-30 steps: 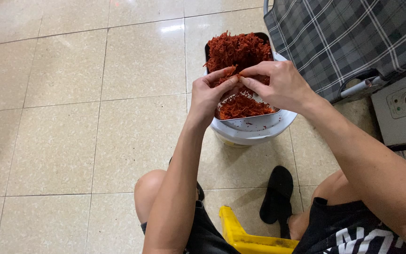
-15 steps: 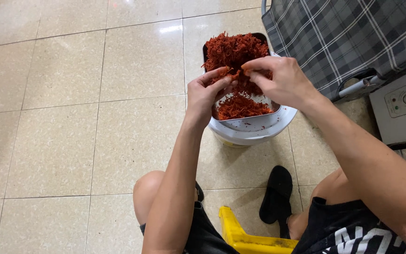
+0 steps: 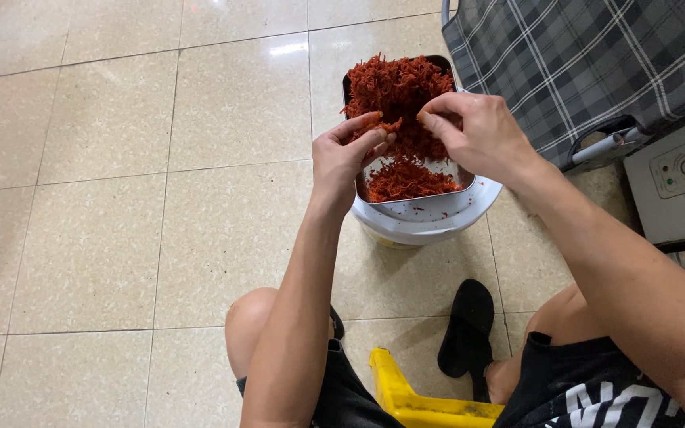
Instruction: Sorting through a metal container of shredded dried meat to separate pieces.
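A metal tray (image 3: 418,197) heaped with red shredded strands (image 3: 399,89) rests on top of a white bucket (image 3: 430,224) on the tiled floor. Both my hands hover over the middle of the tray. My left hand (image 3: 344,154) pinches a small tuft of the red shreds between thumb and fingertips. My right hand (image 3: 477,133) faces it a few centimetres away, fingers curled onto the shreds, with its fingertips partly buried in the pile. The near end of the tray holds a thinner, flatter layer of shreds (image 3: 406,181).
A chair covered in grey plaid cloth (image 3: 588,63) stands right of the tray. A grey box with a dial (image 3: 679,186) sits at the right edge. A black slipper (image 3: 465,329) and a yellow stool (image 3: 406,392) lie near my legs. Beige tiles (image 3: 136,198) stretch left.
My two hands were touching over the shreds; now they have drawn slightly apart, pulling a tuft between them. The tray and bucket have stayed put.
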